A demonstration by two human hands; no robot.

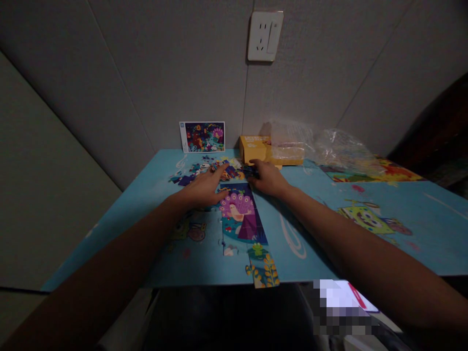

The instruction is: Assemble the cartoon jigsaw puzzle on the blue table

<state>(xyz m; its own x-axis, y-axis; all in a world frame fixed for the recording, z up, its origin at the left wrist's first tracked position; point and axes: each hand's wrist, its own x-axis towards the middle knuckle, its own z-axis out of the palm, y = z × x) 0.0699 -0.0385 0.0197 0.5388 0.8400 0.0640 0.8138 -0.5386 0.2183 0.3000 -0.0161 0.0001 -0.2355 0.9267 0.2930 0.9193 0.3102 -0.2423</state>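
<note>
Lying beyond the puzzle [239, 214], pieces [234, 171] could scatter if the spread left hand [205, 189] sweeps. Whether the right hand [268, 179] (shadowed) grips anything cannot be told.

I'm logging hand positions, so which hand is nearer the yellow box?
Right. The right hand is just in front of the yellow box; the left hand is farther off, to its left, at the puzzle pieces.
</note>
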